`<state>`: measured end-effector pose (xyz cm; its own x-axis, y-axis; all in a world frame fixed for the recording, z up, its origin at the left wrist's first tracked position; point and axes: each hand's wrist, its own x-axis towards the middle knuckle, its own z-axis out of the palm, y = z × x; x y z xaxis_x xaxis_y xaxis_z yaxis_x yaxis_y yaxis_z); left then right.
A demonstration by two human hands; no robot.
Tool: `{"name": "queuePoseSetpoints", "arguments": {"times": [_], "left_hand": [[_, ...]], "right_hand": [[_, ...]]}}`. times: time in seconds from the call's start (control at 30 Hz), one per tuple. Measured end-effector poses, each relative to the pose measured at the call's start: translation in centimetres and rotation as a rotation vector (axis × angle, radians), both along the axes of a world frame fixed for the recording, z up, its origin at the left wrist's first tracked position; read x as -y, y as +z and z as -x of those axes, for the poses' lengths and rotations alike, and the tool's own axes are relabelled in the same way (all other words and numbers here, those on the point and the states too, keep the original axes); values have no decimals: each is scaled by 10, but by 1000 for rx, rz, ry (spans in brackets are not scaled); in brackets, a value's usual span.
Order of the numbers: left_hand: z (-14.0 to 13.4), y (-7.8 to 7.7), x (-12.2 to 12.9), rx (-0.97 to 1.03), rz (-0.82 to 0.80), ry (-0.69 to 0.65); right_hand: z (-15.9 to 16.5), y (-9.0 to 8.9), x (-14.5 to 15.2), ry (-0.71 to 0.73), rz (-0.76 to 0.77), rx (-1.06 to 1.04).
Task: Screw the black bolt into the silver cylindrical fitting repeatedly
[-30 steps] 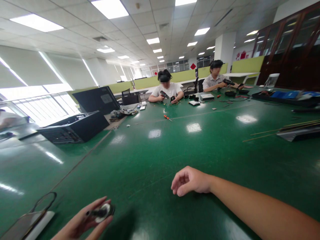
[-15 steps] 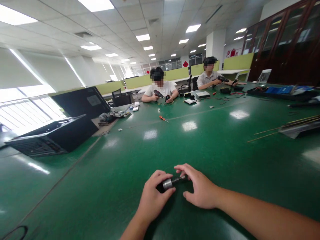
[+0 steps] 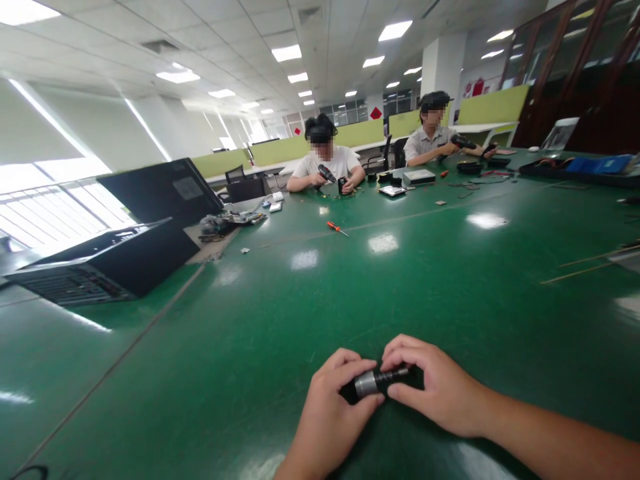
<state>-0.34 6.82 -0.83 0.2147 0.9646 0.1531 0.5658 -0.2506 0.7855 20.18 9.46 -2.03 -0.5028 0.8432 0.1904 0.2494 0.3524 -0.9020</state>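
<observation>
A short cylindrical metal part (image 3: 367, 384), with a silver body, a black ridged section and a thin tip, lies across between my two hands just above or on the green table. My left hand (image 3: 340, 393) is closed around its silver end, thumb below and fingers above. My right hand (image 3: 433, 383) curls over the black section from the right, its fingertips and thumb on either side of it. The thin tip points into the right palm. The left end of the part is hidden inside my left hand.
An orange-handled screwdriver (image 3: 336, 228) lies mid-table. At left stands an open black computer case (image 3: 145, 263). Across the table two people work with power drills, one near a hard drive (image 3: 392, 191). A tray with blue items (image 3: 595, 165) sits far right, with thin rods (image 3: 583, 272) nearer.
My right hand has come in from beside the part and closed its fingers about the black section. Both hands and the part appear further right and slightly lower as the view shifted.
</observation>
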Motion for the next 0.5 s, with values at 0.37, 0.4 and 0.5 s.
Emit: {"name": "queuePoseSetpoints", "arguments": {"times": [0.37,0.4,0.5], "left_hand": [[-1,4,1,-9,-18,-6],[-1,4,1,-9,-20,-4],[-2,3,2,-11,-15,1]], "right_hand": [[-1,-4,-3,-2,-10,-1],[-1,-4,-3,-5,-13,3],[-1,-4,-3,-8,-18,11]]}}
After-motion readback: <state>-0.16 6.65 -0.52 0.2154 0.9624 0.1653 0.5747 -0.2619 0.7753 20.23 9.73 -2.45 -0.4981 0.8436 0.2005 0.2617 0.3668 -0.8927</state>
